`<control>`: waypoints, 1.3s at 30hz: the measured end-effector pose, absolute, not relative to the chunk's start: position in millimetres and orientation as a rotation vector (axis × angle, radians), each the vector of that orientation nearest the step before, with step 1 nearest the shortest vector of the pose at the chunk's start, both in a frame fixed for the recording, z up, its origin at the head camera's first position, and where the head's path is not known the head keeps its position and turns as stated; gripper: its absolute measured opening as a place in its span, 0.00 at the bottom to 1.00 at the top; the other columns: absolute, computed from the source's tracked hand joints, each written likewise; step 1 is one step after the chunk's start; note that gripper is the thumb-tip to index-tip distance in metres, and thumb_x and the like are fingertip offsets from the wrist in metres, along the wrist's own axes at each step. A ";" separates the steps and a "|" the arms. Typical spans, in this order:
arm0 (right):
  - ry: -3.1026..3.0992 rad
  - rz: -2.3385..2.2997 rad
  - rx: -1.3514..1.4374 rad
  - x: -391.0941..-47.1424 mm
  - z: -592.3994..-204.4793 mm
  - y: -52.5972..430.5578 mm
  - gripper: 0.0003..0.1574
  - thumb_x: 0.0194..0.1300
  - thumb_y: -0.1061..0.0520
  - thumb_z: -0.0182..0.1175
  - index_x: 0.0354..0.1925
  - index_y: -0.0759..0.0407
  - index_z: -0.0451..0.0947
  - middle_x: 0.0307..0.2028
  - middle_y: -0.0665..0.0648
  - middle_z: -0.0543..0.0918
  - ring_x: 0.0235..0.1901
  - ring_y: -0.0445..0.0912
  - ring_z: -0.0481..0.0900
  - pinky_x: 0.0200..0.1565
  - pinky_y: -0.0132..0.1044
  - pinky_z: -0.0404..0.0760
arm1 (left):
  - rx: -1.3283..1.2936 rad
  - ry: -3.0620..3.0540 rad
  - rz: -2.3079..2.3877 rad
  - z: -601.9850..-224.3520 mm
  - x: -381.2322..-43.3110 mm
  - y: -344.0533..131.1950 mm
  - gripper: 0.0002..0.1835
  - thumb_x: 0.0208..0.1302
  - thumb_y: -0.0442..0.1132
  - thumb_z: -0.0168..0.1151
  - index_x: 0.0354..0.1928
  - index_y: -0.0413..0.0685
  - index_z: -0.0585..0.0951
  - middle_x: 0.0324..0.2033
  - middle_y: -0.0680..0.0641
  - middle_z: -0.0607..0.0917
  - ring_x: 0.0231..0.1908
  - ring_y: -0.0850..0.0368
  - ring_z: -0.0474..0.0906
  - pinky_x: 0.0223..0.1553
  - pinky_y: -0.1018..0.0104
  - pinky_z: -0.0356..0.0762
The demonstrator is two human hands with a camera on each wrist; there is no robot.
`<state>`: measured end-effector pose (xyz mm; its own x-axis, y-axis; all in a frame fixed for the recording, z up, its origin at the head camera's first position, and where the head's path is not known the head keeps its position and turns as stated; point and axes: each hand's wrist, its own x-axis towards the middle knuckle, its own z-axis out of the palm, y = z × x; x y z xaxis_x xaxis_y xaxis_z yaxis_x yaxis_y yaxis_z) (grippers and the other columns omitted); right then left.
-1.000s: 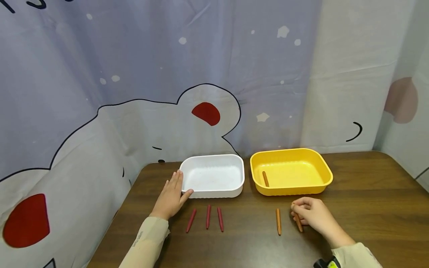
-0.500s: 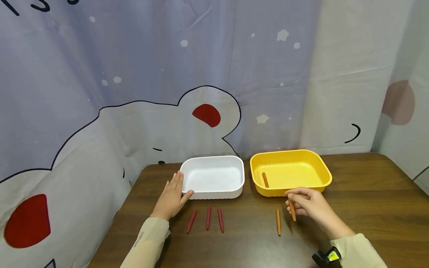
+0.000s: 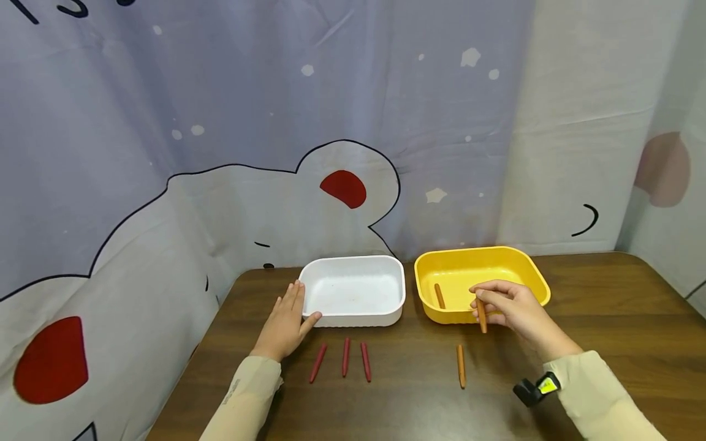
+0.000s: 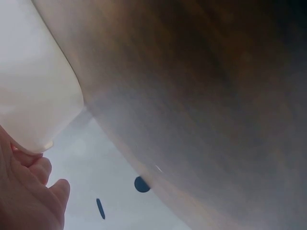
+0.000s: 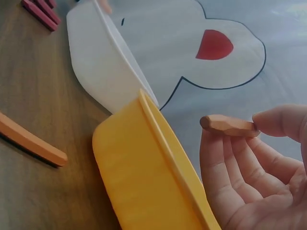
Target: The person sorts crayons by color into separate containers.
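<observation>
My right hand (image 3: 510, 307) pinches an orange-brown crayon (image 5: 230, 125) between thumb and fingers, over the near rim of the yellow tray (image 3: 529, 269). One similar crayon (image 3: 439, 296) lies inside that tray at its left. Another orange crayon (image 3: 461, 366) is on the table in front of it. My left hand (image 3: 282, 321), fingers straight, rests against the left front corner of the white tray (image 3: 353, 320), which holds nothing. In front of the white tray lie three dark red crayons, a left one (image 3: 318, 363), a middle one (image 3: 345, 357) and a right one (image 3: 366, 362).
Both trays stand side by side near the back edge of the brown wooden table (image 3: 408, 404). Behind them hangs a printed curtain (image 3: 248, 208), which also runs along the left and right sides. A black device (image 3: 536, 390) is strapped at the right wrist.
The right hand has lifted the orange-brown crayon off the table and carried it forward to the yellow tray's near rim. The left hand stays at the white tray.
</observation>
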<state>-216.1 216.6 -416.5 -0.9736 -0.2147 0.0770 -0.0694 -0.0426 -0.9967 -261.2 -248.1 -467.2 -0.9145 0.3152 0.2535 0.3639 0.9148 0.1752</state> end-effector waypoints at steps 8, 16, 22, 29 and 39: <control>2.132 -2.112 -0.235 -237.9 -408.1 219.2 0.23 0.79 0.59 0.53 0.57 0.80 0.72 0.35 0.55 0.85 0.34 0.45 0.86 0.41 0.38 0.88 | -0.513 -2.856 -0.322 -466.2 -259.7 -247.8 0.45 0.76 0.57 0.54 0.76 0.26 0.53 0.76 0.30 0.54 0.77 0.36 0.49 0.73 0.37 0.52; 2.237 -1.995 -0.220 -258.6 -400.0 219.0 0.28 0.79 0.55 0.54 0.60 0.82 0.68 0.37 0.55 0.86 0.36 0.46 0.87 0.42 0.38 0.88 | -0.498 -2.863 -0.314 -465.7 -260.0 -248.6 0.45 0.76 0.57 0.54 0.76 0.26 0.53 0.76 0.30 0.54 0.77 0.36 0.48 0.74 0.38 0.50; 2.292 -1.927 -0.198 -273.3 -401.0 221.9 0.30 0.78 0.51 0.56 0.60 0.78 0.70 0.39 0.57 0.84 0.38 0.47 0.86 0.44 0.38 0.87 | -0.508 -2.858 -0.323 -464.9 -262.5 -247.1 0.45 0.76 0.57 0.53 0.76 0.26 0.53 0.76 0.31 0.54 0.77 0.36 0.48 0.74 0.38 0.51; 2.312 -1.845 -0.189 -289.5 -410.7 221.2 0.29 0.78 0.55 0.53 0.61 0.80 0.69 0.40 0.58 0.85 0.36 0.44 0.86 0.43 0.37 0.87 | -0.500 -2.870 -0.322 -465.4 -262.7 -247.7 0.45 0.76 0.57 0.53 0.76 0.26 0.53 0.77 0.31 0.54 0.77 0.37 0.47 0.74 0.38 0.50; 2.430 -1.645 -0.127 -304.9 -423.7 213.6 0.23 0.76 0.60 0.52 0.57 0.81 0.69 0.35 0.63 0.87 0.29 0.45 0.85 0.36 0.40 0.88 | -0.505 -2.862 -0.324 -466.3 -261.5 -248.7 0.45 0.76 0.57 0.54 0.76 0.26 0.53 0.76 0.31 0.54 0.77 0.36 0.49 0.74 0.39 0.49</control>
